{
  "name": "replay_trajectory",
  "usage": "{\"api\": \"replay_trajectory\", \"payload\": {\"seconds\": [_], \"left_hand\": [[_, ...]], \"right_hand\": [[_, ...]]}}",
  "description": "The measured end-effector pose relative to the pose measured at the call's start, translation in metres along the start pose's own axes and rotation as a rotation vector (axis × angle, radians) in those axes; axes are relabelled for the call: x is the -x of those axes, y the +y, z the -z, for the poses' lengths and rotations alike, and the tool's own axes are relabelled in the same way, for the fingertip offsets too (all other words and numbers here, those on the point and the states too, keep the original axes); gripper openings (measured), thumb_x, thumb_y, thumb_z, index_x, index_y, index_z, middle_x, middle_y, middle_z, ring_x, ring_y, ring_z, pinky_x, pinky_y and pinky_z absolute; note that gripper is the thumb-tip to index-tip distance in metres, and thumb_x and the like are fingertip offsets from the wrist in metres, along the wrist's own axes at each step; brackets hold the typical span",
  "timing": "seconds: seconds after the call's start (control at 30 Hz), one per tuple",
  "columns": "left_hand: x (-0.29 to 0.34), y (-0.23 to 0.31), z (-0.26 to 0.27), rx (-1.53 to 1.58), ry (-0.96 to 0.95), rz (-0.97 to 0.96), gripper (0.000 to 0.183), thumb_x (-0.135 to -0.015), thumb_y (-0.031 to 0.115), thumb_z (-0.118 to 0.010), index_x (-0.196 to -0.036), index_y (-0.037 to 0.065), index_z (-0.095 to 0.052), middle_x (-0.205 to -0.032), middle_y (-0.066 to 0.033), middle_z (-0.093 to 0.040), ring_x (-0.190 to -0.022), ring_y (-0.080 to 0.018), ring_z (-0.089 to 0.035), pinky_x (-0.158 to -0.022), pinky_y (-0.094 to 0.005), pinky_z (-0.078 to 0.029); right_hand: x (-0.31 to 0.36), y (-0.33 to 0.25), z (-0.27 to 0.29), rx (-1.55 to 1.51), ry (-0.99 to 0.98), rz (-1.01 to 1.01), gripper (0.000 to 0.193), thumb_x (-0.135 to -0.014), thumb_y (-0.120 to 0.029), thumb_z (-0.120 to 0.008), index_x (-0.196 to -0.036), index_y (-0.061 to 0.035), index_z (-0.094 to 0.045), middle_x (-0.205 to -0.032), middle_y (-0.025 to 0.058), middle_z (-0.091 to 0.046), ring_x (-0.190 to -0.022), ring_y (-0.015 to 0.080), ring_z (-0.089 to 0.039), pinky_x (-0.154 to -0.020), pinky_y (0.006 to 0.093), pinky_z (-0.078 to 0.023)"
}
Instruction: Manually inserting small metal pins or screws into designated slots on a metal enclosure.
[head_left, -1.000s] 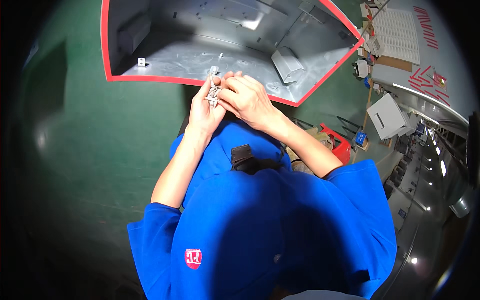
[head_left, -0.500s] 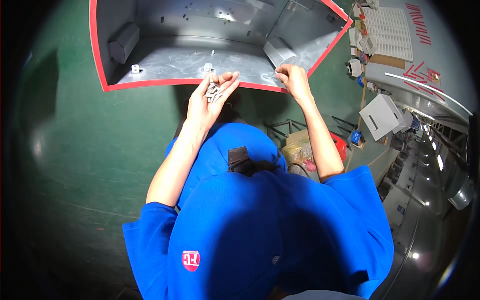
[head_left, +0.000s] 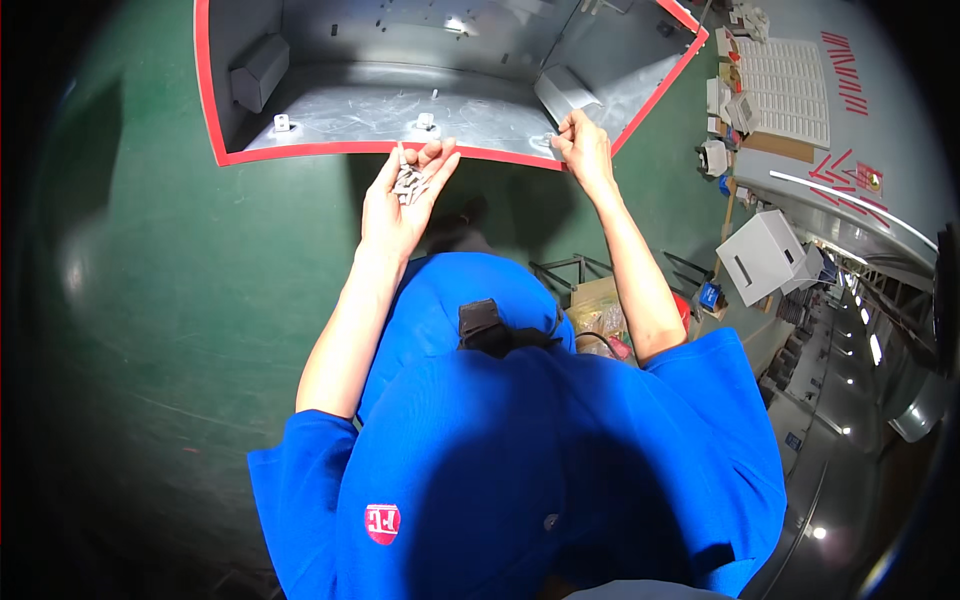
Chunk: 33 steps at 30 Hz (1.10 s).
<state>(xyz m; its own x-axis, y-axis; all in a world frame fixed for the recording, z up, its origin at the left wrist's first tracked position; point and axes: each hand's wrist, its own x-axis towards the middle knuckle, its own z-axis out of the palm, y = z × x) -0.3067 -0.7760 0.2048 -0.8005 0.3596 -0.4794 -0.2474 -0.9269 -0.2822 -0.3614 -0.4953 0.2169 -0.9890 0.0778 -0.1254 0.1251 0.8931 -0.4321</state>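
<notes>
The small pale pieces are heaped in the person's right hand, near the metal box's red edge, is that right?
No, the hand is wrong: the head view shows the small pale pieces heaped in the person's left hand, near the red edge of the metal box.

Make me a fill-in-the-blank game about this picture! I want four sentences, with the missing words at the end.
1. Of the left hand and the right hand, the one cupping small pale pieces is the ____ one.
2. The colour of the edging around the metal box is ____.
3. The colour of the person's shirt is ____.
4. The colour of the floor is ____.

Missing words: left; red; blue; green.
</notes>
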Motion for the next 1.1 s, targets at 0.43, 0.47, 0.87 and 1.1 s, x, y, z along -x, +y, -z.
{"api": "replay_trajectory", "payload": {"seconds": [0.43, 0.47, 0.87, 1.1], "left_hand": [[0.009, -0.003, 0.013, 0.091, -0.037, -0.094, 0.022, -0.095, 0.015, -0.045, -0.084, -0.003, -0.049, -0.104, -0.0254, -0.054, -0.119, -0.0394, -0.044, -0.105, -0.0511, -0.035], [0.009, -0.003, 0.015, 0.103, -0.026, -0.11, 0.022, -0.095, 0.015, -0.045, -0.084, -0.004, -0.05, -0.105, -0.0257, -0.054, -0.119, -0.04, -0.044, -0.105, -0.0512, -0.035], [0.009, -0.015, 0.019, 0.158, -0.061, -0.233, 0.023, -0.095, 0.014, -0.045, -0.083, -0.005, -0.049, -0.107, -0.0281, -0.051, -0.121, -0.0402, -0.042, -0.105, -0.0526, -0.035], [0.008, -0.017, 0.022, 0.162, -0.098, -0.316, 0.024, -0.095, 0.015, -0.044, -0.083, -0.005, -0.048, -0.107, -0.0277, -0.051, -0.121, -0.0414, -0.042, -0.105, -0.0533, -0.035]], "right_hand": [[-0.011, 0.005, -0.002, -0.023, -0.041, 0.015, 0.019, -0.072, -0.011, -0.067, -0.084, -0.0006, -0.057, -0.067, 0.0103, -0.062, -0.061, 0.0217, -0.062, -0.061, 0.0335, -0.047], [-0.01, 0.008, -0.003, 0.02, -0.014, 0.083, 0.019, -0.073, -0.012, -0.067, -0.084, -0.0012, -0.056, -0.066, 0.01, -0.062, -0.061, 0.0212, -0.062, -0.061, 0.0328, -0.047], [-0.022, 0.025, -0.004, 0.015, -0.041, 0.216, 0.013, -0.075, -0.012, -0.063, -0.082, -0.0015, -0.063, -0.068, 0.0101, -0.065, -0.063, 0.0191, -0.063, -0.064, 0.0311, -0.049], [-0.033, 0.031, 0.001, -0.009, -0.065, 0.2, 0.01, -0.074, -0.012, -0.061, -0.079, -0.0031, -0.062, -0.066, 0.0132, -0.064, -0.065, 0.0263, -0.065, -0.064, 0.0365, -0.049]]}}
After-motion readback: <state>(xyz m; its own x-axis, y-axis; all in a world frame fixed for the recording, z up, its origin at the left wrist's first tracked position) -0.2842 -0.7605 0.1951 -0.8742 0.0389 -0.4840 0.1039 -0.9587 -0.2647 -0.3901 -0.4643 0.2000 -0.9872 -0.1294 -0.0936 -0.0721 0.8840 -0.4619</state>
